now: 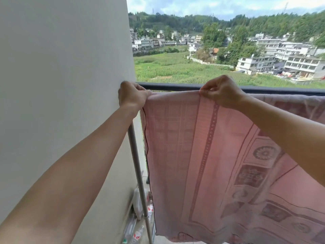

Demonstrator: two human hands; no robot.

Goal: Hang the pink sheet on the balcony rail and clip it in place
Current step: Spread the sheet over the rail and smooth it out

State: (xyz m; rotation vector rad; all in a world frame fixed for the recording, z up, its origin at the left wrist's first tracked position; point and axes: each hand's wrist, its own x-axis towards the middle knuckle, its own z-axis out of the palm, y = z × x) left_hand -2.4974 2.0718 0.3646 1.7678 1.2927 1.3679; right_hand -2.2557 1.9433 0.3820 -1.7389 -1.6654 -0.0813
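A pink patterned sheet [202, 155] hangs in front of me, its top edge just below the dark balcony rail [175, 86]. My left hand [131, 95] grips the sheet's upper left corner, close to the white wall. My right hand [221, 92] pinches the top edge about a forearm's length to the right. Further right the sheet is draped along the rail. No clip is visible.
A white wall [61, 85] fills the left side. A grey metal pole [139, 173] leans beside the wall under my left arm. Plastic bottles [139, 217] lie on the floor at its foot. Beyond the rail lie fields and buildings.
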